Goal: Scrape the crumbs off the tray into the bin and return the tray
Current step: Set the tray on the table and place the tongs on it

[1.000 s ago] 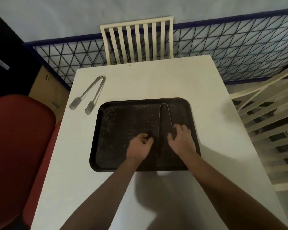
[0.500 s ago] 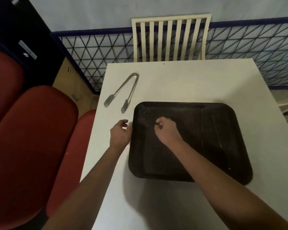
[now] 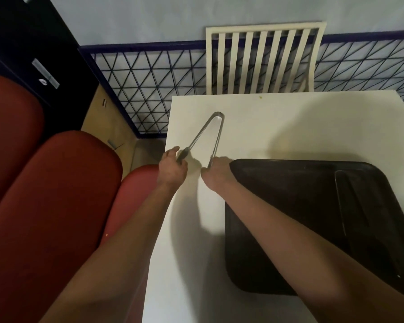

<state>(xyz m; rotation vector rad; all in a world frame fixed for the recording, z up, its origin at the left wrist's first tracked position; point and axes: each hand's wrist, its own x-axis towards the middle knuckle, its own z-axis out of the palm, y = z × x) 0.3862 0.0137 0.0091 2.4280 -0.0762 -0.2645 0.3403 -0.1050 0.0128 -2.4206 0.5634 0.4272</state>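
Both hands pinched the metal tongs [image 3: 211, 134] on the tabletop [image 3: 289, 127], left hand [image 3: 171, 169] and right hand [image 3: 216, 172] each gripping one tip, beside the dark tray [image 3: 289, 206].

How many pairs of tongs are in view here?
2. One pair of tongs lies on the table left of the tray, both hands at its tips; another pair lies inside the tray.

Tray [image 3: 289, 206] partly hidden by right arm.
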